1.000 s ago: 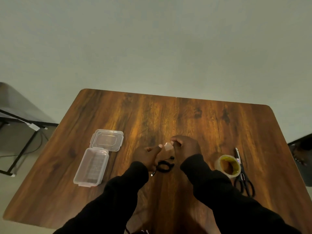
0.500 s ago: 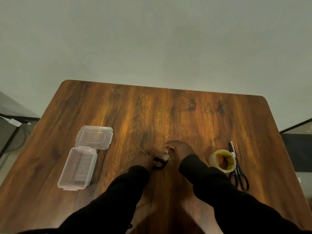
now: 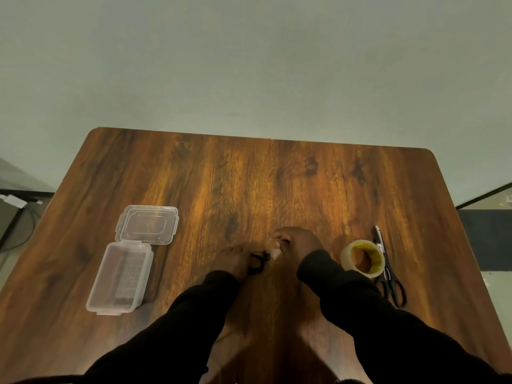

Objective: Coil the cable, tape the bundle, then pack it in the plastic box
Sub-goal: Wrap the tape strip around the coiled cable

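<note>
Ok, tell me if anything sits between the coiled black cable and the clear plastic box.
Nothing visible does. The coiled black cable is held between the left hand and right hand; only bare wooden table lies between it and the open clear plastic box to its left.

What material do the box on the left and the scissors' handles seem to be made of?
The box looks like clear, slightly frosted plastic: the wood grain of the table shows through its walls and its open hinged lid. The scissors have black handles, probably matte plastic, and a pale shiny blade, likely metal.
</note>
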